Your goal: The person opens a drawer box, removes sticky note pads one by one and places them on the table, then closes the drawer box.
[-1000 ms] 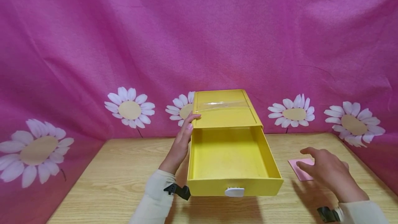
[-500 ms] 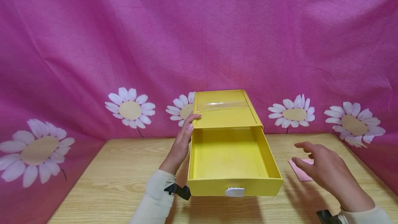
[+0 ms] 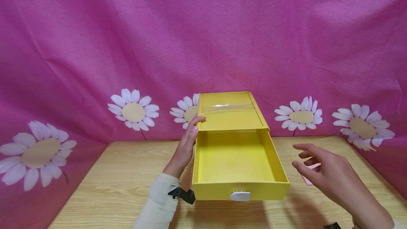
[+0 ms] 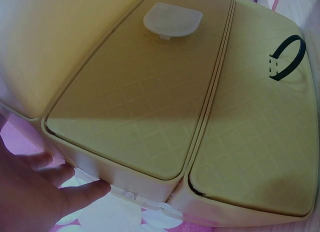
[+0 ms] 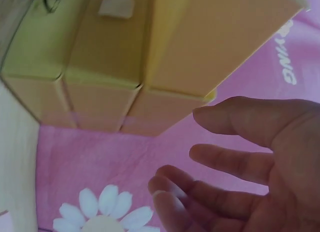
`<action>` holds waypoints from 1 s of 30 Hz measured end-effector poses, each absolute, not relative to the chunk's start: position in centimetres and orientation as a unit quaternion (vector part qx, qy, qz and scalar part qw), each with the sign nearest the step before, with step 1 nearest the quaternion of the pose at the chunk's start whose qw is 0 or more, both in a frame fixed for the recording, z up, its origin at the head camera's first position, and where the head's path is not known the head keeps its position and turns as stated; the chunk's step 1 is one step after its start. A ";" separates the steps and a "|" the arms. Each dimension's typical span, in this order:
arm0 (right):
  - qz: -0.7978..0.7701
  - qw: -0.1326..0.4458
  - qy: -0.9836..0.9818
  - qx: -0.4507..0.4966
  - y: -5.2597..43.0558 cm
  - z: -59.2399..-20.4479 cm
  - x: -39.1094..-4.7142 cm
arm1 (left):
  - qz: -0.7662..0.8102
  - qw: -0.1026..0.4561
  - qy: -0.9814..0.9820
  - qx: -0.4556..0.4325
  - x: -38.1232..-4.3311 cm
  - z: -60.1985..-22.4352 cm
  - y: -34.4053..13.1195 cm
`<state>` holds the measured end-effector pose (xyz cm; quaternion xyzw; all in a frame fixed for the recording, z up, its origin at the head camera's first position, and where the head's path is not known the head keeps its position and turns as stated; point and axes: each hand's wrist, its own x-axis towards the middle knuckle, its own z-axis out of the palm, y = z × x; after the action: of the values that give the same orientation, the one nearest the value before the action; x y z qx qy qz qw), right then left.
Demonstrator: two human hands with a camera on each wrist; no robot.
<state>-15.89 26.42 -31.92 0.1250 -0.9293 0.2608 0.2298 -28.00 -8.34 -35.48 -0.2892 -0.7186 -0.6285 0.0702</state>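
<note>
A yellow drawer unit stands on the table. Its top drawer, with a white handle, is pulled out and looks empty inside. My left hand rests against the unit's left side, one fingertip on the top edge. In the left wrist view the fingers lie fairly straight along the side. To the right of the drawer, my right hand hovers with loosely bent fingers and holds nothing. Beneath it a pink paper square lies on the table, mostly hidden by the hand.
Below the pulled-out drawer, the left wrist view shows a shut drawer with a white handle and a bottom one with a black loop. Clear tape crosses the unit's top. A pink flowered cloth hangs behind the wooden table.
My right hand has moved a little left toward the drawer and covers more of the pink paper. The left hand and the drawer unit have stayed in place.
</note>
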 end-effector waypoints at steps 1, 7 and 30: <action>0.265 0.234 -0.926 0.130 26.3 -31.8 -15.7 | -0.629 0.070 -0.718 -0.289 -28.0 -35.5 -8.3; 0.277 0.248 -0.915 0.155 25.4 -31.1 -14.6 | -0.629 0.071 -0.718 -0.291 -27.9 -35.4 -8.3; 0.269 0.292 -0.894 0.207 22.8 -28.7 -10.1 | -0.633 0.068 -0.717 -0.286 -27.8 -35.3 -8.3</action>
<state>-10.07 22.78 -28.75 0.2067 -0.8942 0.2691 0.2919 -27.85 -8.29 -35.29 -0.2856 -0.7166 -0.6327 0.0676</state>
